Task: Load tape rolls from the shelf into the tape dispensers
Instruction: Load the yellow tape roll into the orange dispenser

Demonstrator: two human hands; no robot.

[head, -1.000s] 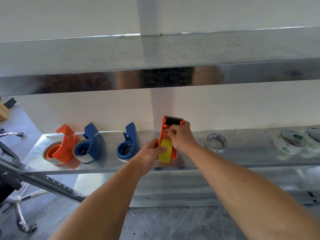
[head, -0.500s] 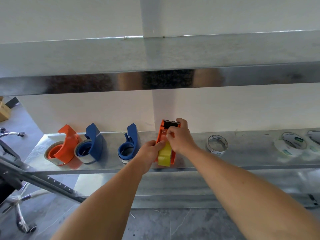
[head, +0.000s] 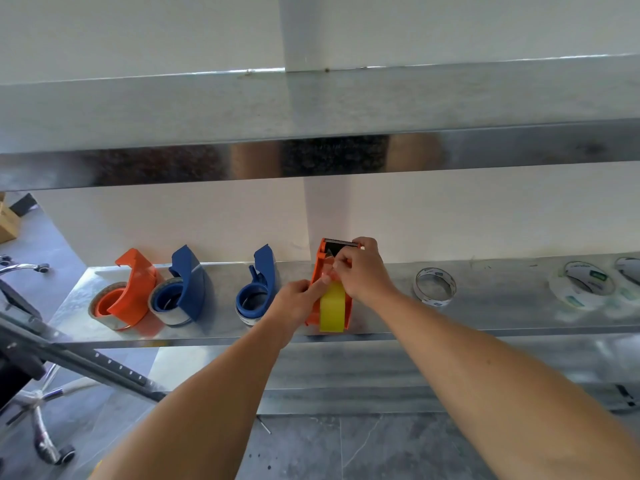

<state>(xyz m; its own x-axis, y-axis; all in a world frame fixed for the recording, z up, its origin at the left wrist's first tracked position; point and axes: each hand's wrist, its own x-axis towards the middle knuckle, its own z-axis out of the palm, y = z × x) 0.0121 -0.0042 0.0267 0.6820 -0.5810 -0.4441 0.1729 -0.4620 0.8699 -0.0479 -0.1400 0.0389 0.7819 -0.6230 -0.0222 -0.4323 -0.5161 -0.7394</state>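
An orange tape dispenser (head: pixel 320 271) stands on the metal shelf (head: pixel 502 317) with a yellow tape roll (head: pixel 331 308) seated in it. My left hand (head: pixel 294 304) grips the dispenser's left side, a fingertip on the roll's top. My right hand (head: pixel 360 270) pinches the tape end near the dispenser's serrated blade. To the left stand an orange dispenser (head: pixel 128 292) and two blue dispensers (head: pixel 185 289) (head: pixel 259 289), each with a roll in it. Loose clear tape rolls (head: pixel 434 287) (head: pixel 583 284) lie on the shelf to the right.
An upper metal shelf (head: pixel 311 109) overhangs the work area. A lower shelf level (head: pixel 346 368) runs below. An office chair base (head: pixel 41 427) and a dark slotted rail (head: pixel 86 362) sit at the lower left. Another roll (head: pixel 628 270) shows at the right edge.
My right hand has moved up the dispenser toward the blade, pulling the tape end. The left hand has shifted slightly, its finger now on top of the yellow roll.
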